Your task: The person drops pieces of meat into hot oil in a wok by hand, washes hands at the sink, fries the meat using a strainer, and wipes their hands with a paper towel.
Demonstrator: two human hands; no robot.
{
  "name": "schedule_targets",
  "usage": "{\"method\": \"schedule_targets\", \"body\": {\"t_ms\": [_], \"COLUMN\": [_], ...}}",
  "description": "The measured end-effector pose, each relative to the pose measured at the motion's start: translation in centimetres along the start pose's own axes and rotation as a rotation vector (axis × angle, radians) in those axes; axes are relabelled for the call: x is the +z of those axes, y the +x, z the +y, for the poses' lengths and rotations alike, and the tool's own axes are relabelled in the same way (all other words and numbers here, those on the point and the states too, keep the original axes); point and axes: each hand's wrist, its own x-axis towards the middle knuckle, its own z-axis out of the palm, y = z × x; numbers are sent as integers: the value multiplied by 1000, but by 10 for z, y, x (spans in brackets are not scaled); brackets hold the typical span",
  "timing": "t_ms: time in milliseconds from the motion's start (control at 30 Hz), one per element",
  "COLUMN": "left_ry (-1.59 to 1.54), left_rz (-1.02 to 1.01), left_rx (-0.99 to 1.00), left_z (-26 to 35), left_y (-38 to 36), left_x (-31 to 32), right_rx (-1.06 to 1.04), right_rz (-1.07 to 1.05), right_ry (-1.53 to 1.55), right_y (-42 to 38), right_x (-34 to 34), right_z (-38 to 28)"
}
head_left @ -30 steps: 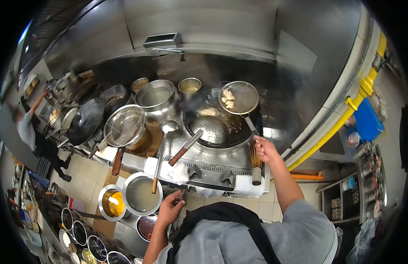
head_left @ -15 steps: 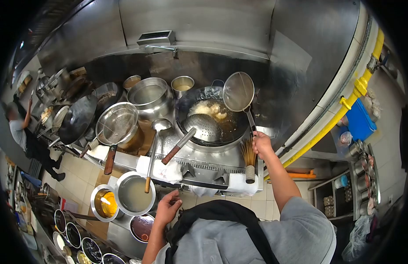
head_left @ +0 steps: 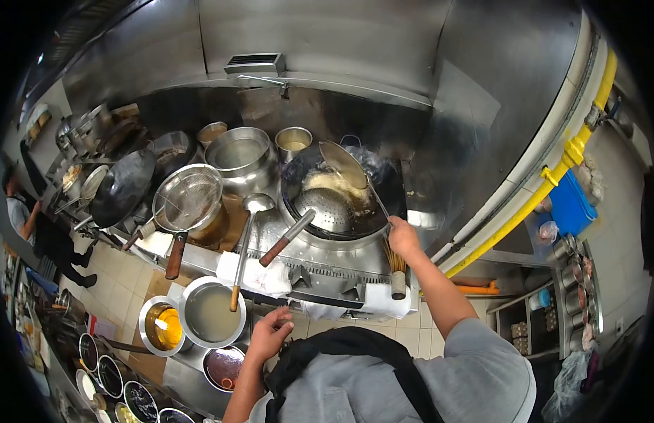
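Observation:
My right hand (head_left: 404,238) is wrapped round the handle of a round wire-mesh skimmer (head_left: 343,165), whose head is tilted over the wok (head_left: 373,222). Pale, frothy food (head_left: 316,179) sits in the oil there. A perforated ladle (head_left: 325,210) rests in the wok's near side, its wooden handle pointing left and toward me. Just below my right hand stands a bamboo wok brush (head_left: 396,268). My left hand (head_left: 270,334) hangs by my body with loosely bent fingers, holding nothing, near a steel pot of cloudy liquid (head_left: 214,310).
A ladle (head_left: 245,240) and a second strainer (head_left: 188,197) over a pot lie left of the wok. Folded white cloths (head_left: 260,278) line the stove's front edge. A bowl of yellow liquid (head_left: 164,326) and a dark red sauce pot (head_left: 224,368) stand lower left. Another person (head_left: 41,222) stands far left.
My right hand has moved left and slightly down, swinging the skimmer from the wok's right rim to over the food, its head now steeply tilted. My left hand stays almost still.

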Motion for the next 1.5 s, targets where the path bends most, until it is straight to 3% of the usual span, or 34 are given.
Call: {"method": "schedule_targets", "body": {"t_ms": [100, 167, 267, 633, 867, 933, 967, 1100, 1200, 1333, 1500], "left_ry": [-72, -88, -100, -73, -103, -99, -92, -69, -1, -29, 4], "left_rz": [52, 56, 52, 63, 82, 92, 88, 46, -2, 0, 51], "left_rx": [20, 0, -16, -56, -22, -18, -19, -10, -16, -17, -31], "left_z": [-16, -22, -24, -32, -28, -30, -31, -30, -4, 1, -13], "left_y": [0, 0, -2, -10, -6, -5, -4, 3, 8, 8, -1], "left_x": [-6, -7, -8, -18, -26, -29, -31, -27, -19, -18, -22], "right_rx": [56, -144, -149, 46, 46, -52, 2, -157, -10, -4, -16], "right_rz": [-7, 0, -71, 77, 66, 24, -53, -77, -93, -43, -6], "right_ry": [-22, 104, 44, -235, -171, -24, 27, -122, -224, -238, -63], "right_y": [-8, -5, 7, 10, -23, -34, -41, -22, -10, 3, -26], "right_x": [-7, -3, 4, -46, -47, -49, -57, -29, -21, -14, -54], "right_z": [-19, -15, -10, -18, -14, -4, -12, 6, -19, -24, -32]}}
